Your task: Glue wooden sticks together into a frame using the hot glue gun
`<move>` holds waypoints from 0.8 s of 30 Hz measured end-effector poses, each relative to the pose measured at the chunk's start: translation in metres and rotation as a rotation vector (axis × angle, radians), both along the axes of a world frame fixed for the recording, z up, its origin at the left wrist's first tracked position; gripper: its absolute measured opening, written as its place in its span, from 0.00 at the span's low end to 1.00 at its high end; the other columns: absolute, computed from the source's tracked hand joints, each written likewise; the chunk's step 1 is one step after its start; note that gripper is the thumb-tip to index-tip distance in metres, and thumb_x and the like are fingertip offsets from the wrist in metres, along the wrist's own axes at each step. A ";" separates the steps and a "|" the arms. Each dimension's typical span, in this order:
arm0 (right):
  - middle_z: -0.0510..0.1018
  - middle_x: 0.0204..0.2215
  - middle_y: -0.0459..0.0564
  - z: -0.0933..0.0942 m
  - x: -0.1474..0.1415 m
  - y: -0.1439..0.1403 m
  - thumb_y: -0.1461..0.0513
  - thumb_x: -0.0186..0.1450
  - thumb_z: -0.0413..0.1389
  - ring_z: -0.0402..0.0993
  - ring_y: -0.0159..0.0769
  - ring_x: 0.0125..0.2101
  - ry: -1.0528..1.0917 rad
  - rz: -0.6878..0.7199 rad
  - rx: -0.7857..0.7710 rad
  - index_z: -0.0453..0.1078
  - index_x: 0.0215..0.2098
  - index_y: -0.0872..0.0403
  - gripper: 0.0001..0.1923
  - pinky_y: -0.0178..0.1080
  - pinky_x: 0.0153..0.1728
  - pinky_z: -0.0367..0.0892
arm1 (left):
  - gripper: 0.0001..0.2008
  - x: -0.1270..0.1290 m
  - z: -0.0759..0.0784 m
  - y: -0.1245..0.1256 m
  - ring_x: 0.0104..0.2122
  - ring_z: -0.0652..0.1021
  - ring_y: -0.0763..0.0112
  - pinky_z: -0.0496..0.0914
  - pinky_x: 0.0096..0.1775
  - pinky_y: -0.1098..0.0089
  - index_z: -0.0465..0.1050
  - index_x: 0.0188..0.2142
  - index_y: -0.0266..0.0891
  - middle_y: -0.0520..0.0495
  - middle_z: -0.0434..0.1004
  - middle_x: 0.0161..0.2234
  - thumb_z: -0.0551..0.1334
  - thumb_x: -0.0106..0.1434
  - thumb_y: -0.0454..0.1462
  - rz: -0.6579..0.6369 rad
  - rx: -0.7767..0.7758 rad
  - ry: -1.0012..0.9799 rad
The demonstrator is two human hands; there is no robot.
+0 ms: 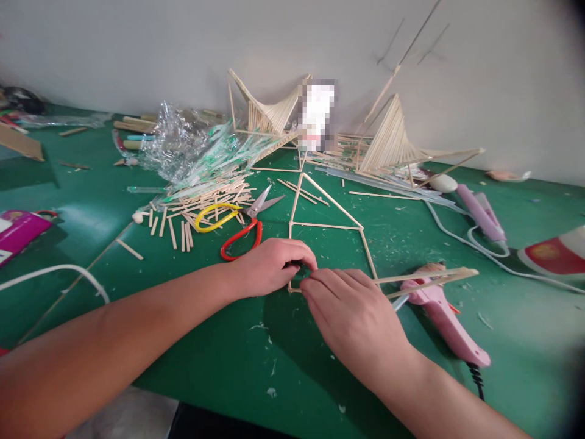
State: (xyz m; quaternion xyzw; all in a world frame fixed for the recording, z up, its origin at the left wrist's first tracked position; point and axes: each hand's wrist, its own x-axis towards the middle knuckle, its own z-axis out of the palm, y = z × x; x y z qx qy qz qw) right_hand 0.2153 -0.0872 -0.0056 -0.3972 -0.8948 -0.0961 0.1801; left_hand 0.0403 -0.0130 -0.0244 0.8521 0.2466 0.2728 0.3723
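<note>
The right hand [354, 317] lies palm down on the green surface [228, 360], fingers stretched toward the near left corner of a thin stick frame [326, 226]; its fingertips meet that corner, though whether they pinch it cannot be told. The left hand [269, 265] comes in from the left with fingers curled, pinching the same corner, so both hands touch the frame at its nearest point while the rest of it runs away from them. Just right of the right hand lies a pink glue gun [445, 320] with two flat sticks [429, 281] across it. Beyond the left hand are scissors [242, 225] with one red and one yellow handle, beside a heap of cut sticks [201, 204]. Farther back, two finished stick models [393, 143] stand against the wall.
</note>
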 end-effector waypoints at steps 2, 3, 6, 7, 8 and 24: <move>0.75 0.26 0.49 0.001 0.000 0.000 0.69 0.66 0.52 0.70 0.37 0.26 0.002 0.000 -0.002 0.72 0.31 0.57 0.09 0.41 0.31 0.58 | 0.18 0.000 0.000 0.000 0.42 0.77 0.70 0.71 0.47 0.68 0.75 0.38 0.36 0.47 0.78 0.40 0.54 0.56 0.19 -0.001 0.005 0.002; 0.75 0.26 0.49 0.001 0.000 0.000 0.69 0.65 0.52 0.70 0.38 0.27 0.002 -0.003 -0.004 0.72 0.31 0.57 0.08 0.41 0.31 0.58 | 0.18 0.000 0.000 0.000 0.42 0.77 0.69 0.71 0.47 0.67 0.74 0.38 0.36 0.47 0.78 0.40 0.54 0.56 0.19 -0.002 0.006 0.002; 0.75 0.27 0.49 0.000 0.000 0.001 0.69 0.65 0.52 0.70 0.38 0.27 -0.001 -0.012 -0.004 0.72 0.30 0.57 0.08 0.41 0.31 0.57 | 0.17 0.000 0.000 0.000 0.42 0.77 0.69 0.71 0.47 0.66 0.74 0.38 0.37 0.47 0.78 0.40 0.54 0.57 0.20 -0.003 0.009 -0.003; 0.75 0.27 0.49 0.000 0.000 0.001 0.69 0.65 0.52 0.70 0.38 0.27 -0.003 -0.016 -0.001 0.72 0.30 0.57 0.08 0.41 0.30 0.57 | 0.17 0.000 0.000 -0.001 0.42 0.77 0.68 0.71 0.47 0.66 0.74 0.38 0.38 0.47 0.78 0.40 0.54 0.57 0.21 -0.003 0.010 -0.004; 0.75 0.26 0.49 -0.001 0.000 0.001 0.69 0.65 0.53 0.70 0.38 0.27 -0.006 -0.018 0.001 0.72 0.30 0.57 0.08 0.41 0.30 0.57 | 0.16 0.000 0.000 -0.001 0.42 0.77 0.68 0.71 0.47 0.66 0.74 0.38 0.38 0.47 0.78 0.40 0.54 0.57 0.21 -0.003 0.010 -0.006; 0.76 0.27 0.49 0.001 -0.001 0.000 0.68 0.64 0.53 0.72 0.39 0.28 -0.006 -0.016 -0.017 0.73 0.31 0.57 0.07 0.42 0.32 0.61 | 0.10 0.001 0.000 -0.002 0.41 0.76 0.68 0.71 0.46 0.66 0.74 0.38 0.37 0.46 0.77 0.40 0.57 0.62 0.26 -0.009 -0.011 -0.021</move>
